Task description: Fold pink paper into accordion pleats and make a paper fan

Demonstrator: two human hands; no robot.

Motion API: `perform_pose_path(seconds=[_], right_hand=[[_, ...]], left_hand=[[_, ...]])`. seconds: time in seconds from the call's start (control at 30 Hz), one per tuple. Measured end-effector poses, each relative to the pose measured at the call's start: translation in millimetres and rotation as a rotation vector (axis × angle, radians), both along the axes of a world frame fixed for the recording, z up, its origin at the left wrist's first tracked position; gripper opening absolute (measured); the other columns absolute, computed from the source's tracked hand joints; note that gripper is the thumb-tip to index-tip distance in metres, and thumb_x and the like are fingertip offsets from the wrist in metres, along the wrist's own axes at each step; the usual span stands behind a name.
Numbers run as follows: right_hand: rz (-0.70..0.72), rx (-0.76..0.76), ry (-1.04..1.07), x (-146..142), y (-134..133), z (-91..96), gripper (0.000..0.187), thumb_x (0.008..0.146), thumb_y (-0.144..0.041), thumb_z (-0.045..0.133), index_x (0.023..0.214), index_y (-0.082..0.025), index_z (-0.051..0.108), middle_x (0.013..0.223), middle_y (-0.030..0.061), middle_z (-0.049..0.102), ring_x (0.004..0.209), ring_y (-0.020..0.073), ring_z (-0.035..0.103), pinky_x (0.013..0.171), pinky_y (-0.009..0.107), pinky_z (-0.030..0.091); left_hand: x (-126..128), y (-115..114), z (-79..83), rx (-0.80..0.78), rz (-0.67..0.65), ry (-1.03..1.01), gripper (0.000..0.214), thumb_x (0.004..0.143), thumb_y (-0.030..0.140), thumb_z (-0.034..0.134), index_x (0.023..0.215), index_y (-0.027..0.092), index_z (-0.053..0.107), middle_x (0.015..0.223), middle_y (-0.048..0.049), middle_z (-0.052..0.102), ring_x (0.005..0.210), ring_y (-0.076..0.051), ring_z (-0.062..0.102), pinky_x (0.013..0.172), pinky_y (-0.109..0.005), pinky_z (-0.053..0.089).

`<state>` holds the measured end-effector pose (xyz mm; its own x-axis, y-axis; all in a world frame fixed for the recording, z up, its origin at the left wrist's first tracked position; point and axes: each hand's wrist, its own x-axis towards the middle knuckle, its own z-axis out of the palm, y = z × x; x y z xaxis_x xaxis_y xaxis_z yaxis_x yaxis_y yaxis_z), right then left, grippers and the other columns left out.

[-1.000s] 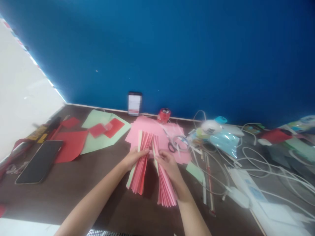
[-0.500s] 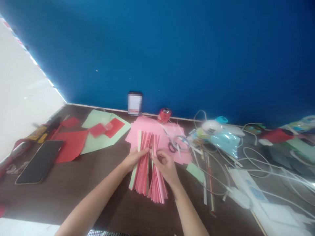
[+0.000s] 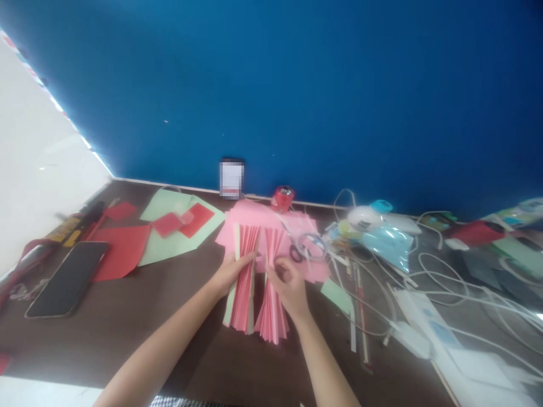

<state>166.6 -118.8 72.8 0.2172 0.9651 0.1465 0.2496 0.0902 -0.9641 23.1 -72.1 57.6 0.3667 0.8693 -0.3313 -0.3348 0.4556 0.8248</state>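
My left hand [image 3: 231, 273] is closed round the middle of a pleated paper fan [image 3: 242, 299], pink-red with pale green outer strips, its thumb lying across the folds. My right hand [image 3: 289, 285] pinches a second pleated paper fan [image 3: 271, 316], pink, at its narrow middle, where the folds gather and spread toward both ends. The two fans stand upright side by side with a narrow gap between them. Behind them lie pink paper sheets [image 3: 250, 212], and scissors [image 3: 296, 253] rest on these, just beyond my right hand.
Left are green paper [image 3: 169, 249], red paper [image 3: 121, 254] and a dark phone [image 3: 68, 280]. A red round object [image 3: 283, 198] and an upright screen [image 3: 232, 178] stand by the blue wall. To the right, white cables surround a power strip [image 3: 424, 316] and a blue plastic packet [image 3: 388, 246].
The right-hand fan has shifted slightly away from the left one and its middle looks more tightly gathered. My left hand has hardly moved.
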Motion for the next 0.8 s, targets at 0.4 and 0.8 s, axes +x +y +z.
perform_pose_path(seconds=[0.4,0.8], right_hand=[[0.053,-0.004,-0.009,-1.1,-0.9,-0.2,0.02,0.075,-0.035,0.059,0.067,-0.019,0.052,0.066,-0.0006,0.049,0.063,0.0137,0.05,0.059,0.024,0.043],[0.104,-0.022,0.021,-1.7,-1.7,-3.2,0.019,0.075,-0.036,0.061,0.068,-0.019,0.054,0.069,-0.0002,0.051,0.066,0.0143,0.051,0.062,0.025,0.043]], left_hand=[[0.8,-2.8,0.8,0.047,-0.072,-0.047,0.039,0.07,0.039,0.068,0.096,0.011,0.066,0.075,-0.0062,0.067,0.067,-0.014,0.061,0.066,-0.024,0.047],[0.5,-1.9,-3.1,0.091,-0.048,-0.02,0.035,0.069,0.041,0.068,0.087,0.01,0.065,0.071,-0.005,0.065,0.064,-0.015,0.06,0.064,-0.025,0.048]])
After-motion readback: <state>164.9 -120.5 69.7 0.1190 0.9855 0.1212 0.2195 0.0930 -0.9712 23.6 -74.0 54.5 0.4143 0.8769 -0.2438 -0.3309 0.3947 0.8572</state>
